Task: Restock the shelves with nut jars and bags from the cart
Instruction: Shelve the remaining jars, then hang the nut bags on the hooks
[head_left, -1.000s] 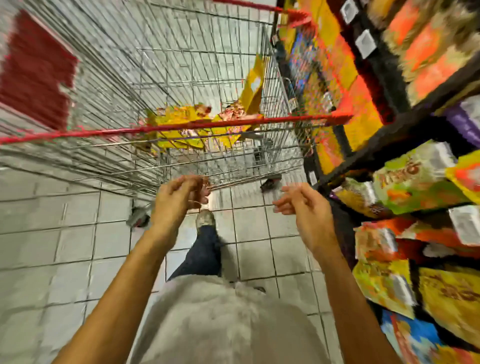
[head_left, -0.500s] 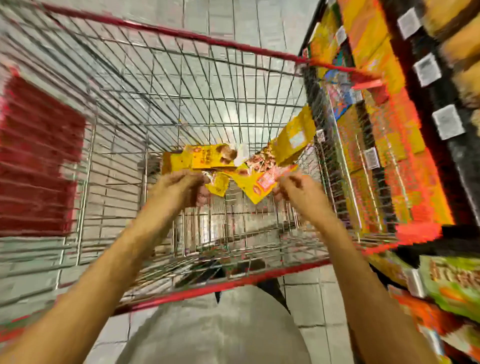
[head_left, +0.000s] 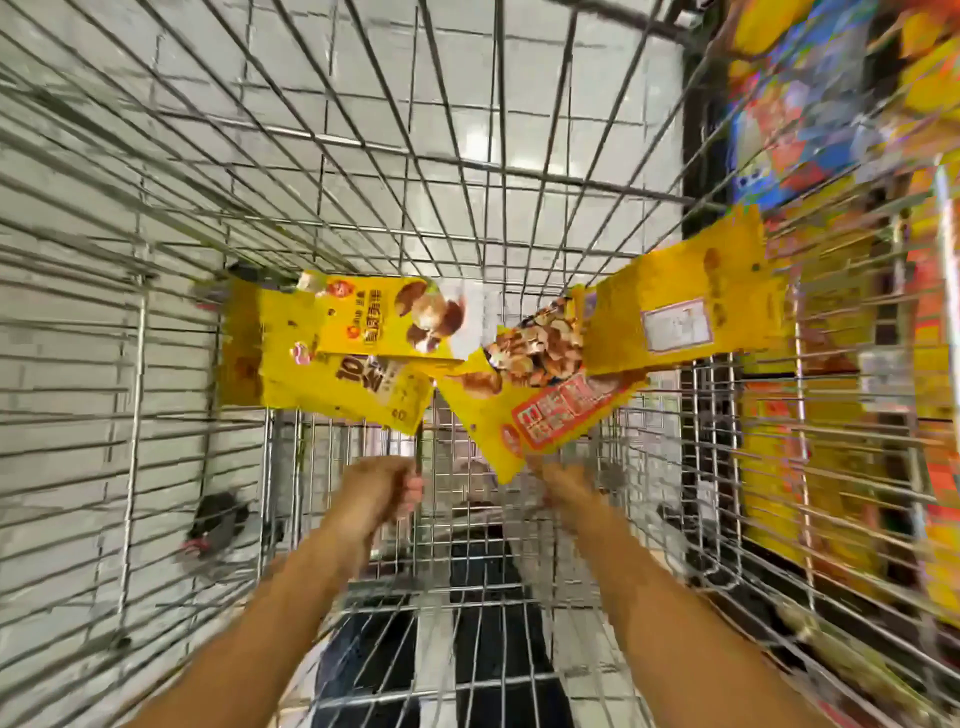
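In the head view, yellow nut bags lie low in the wire cart (head_left: 467, 166), beside blurred shelves (head_left: 831, 130) on the right: a left stack (head_left: 343, 384), a middle bag (head_left: 540, 415), and a leaning bag (head_left: 685, 306) against the cart's right wall. The left hand (head_left: 382, 491), fingers curled, sits just under the left stack's corner. The right hand (head_left: 566, 483) meets the middle bag's lower corner, its fingers too blurred to read. This looks like the pick-up step. The next move calls for a firm pinch, then a lift clear of the wires.
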